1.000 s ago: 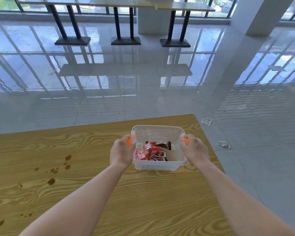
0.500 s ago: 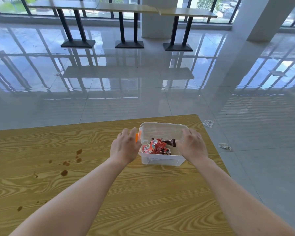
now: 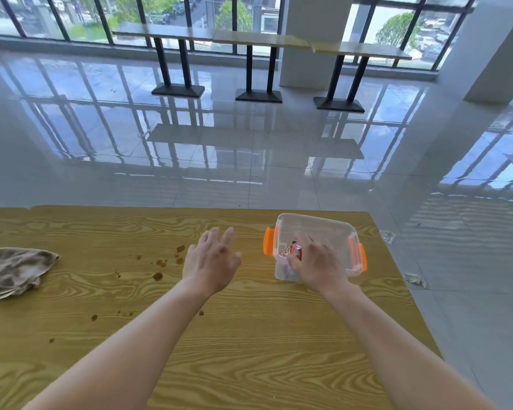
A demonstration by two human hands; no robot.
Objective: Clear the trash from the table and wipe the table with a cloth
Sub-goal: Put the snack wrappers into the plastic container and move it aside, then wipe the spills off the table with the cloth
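Now the cloth lies well left of the left hand, fingers spread; right hand, also loose, is farther

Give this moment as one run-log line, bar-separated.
left hand open above table | right hand open over bin | cloth untouched | stains unwiped

The right hand covers much of the clear box, so of its contents only a bit of red wrapper shows, its print too small to read. Far left of the box, the cloth is cut off by the picture's edge. The pale scraps on the floor right of the box are too small to identify.
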